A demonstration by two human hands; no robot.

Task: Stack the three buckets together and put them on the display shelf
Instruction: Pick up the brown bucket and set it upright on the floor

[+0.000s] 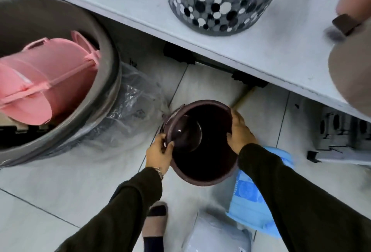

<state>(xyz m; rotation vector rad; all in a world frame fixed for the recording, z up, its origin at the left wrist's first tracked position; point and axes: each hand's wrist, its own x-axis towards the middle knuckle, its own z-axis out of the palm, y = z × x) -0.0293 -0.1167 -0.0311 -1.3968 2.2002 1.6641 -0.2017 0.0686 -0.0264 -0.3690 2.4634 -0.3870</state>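
Observation:
A dark maroon bucket (206,163) is held over the tiled floor, its mouth facing me. My left hand (159,154) grips its left rim by the handle mount. My right hand (240,131) clasps the right rim, fingers inside. Behind its far side shows the rim of another dark bucket (200,104), seemingly nested with it. The white display shelf (251,56) runs diagonally above. A brownish bucket (353,75) with a dark handle lug stands on the shelf at the right edge.
A dotted grey bin (218,0) stands on the shelf. A big grey tub (108,83) at left holds pink buckets (46,83), with clear plastic wrap beside it. A blue bag (253,197), a pale tub (216,233) and my slippered foot (155,219) lie near me.

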